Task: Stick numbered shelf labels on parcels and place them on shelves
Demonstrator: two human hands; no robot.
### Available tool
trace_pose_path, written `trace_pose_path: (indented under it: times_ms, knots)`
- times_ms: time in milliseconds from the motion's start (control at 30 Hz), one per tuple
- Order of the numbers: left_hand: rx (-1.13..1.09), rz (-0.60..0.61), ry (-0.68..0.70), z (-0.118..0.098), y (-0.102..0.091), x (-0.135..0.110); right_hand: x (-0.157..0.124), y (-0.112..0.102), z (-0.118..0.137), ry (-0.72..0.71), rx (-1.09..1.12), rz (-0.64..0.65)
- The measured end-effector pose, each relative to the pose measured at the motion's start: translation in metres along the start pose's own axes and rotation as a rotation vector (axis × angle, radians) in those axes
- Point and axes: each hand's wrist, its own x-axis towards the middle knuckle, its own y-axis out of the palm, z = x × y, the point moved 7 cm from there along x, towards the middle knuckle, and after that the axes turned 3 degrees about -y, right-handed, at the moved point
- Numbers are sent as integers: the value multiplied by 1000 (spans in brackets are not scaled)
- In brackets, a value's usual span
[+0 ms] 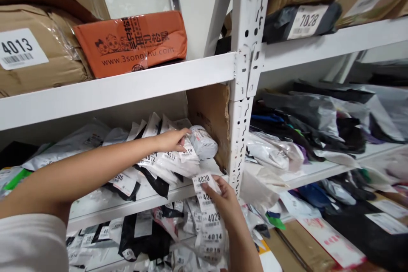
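Observation:
My left hand point(172, 139) reaches into the middle shelf, fingers curled over the tops of several grey parcel bags point(165, 153) with numbered stickers 4012, 4017, 4019. A rolled grey parcel point(204, 141) lies just right of that hand. Lower down, my right hand point(227, 204) pinches a strip of white number labels point(207, 210); the top one reads 4020, with 4023 and 4014 below. The strip hangs in front of the shelf edge point(153, 204).
A white metal upright point(247, 63) divides the racks. Above sit an orange parcel point(134, 42), a brown box labelled 4013 point(28, 51) and a dark bag labelled 7028 point(306, 21). Right bays hold piles of dark and grey bags point(318, 123). Cardboard boxes point(306, 242) lie lower right.

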Motion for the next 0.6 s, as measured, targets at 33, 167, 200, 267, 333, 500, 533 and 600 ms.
trace_pose_path:
  times_ms: [33,167,200,267,333,500,533,600]
  knots:
    - [57,31,23,-5,-1,1,-4,-4,0,2,7,22]
    - [294,60,99,-28,-14,21,-8,-18,10,-69,-56,56]
    - [312,63,84,-33,-16,29,-7,-21,13,-94,-77,46]
    - [307,82,25,-37,-14,44,-4,-22,19,-147,-106,38]
    - [283,94,-54,-37,-5,52,0,-20,25,-201,-118,38]
    - [242,193,-144,-15,26,33,20,-13,38,-352,-243,-36]
    - [199,197,-144,-9,26,24,26,-10,39,-383,-274,-50]
    - [109,167,-135,2,18,3,37,-7,39,-448,-313,-78]
